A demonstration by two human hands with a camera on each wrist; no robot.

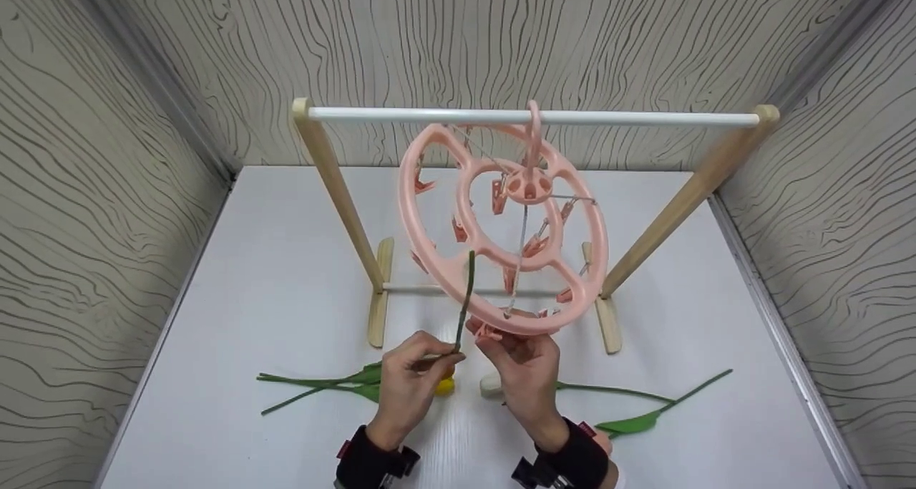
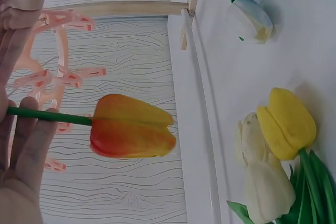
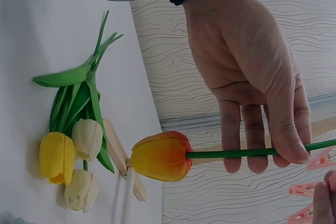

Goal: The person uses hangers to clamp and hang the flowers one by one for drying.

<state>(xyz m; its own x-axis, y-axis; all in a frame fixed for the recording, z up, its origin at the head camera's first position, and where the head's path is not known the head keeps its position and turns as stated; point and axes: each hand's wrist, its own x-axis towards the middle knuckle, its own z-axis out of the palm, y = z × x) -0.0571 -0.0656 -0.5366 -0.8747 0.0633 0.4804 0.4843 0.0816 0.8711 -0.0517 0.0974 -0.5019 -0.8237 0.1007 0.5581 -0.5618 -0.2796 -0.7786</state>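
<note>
- Head view: left hand [image 1: 409, 383] pinches a green tulip stem [image 1: 465, 299] upright at the pink peg ring's [image 1: 501, 224] 6 o'clock rim; right hand [image 1: 526, 371] grips a peg [image 1: 489, 329] there.
- Left wrist view: the orange-red bloom [image 2: 131, 128] hangs free, well off the white desk [image 2: 252, 66].
- Right wrist view: open air surrounds the bloom; other tulips [image 3: 73, 156] lie at 9 o'clock.

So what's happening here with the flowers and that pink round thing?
A person's left hand pinches the green stem of an orange tulip, stem pointing up, bloom hanging below. The right hand touches a clip at the lower rim of a pink round clip hanger, which hangs tilted from the white rail of a small wooden rack. More tulips, among them a yellow tulip and cream ones, lie on the white table.
</note>
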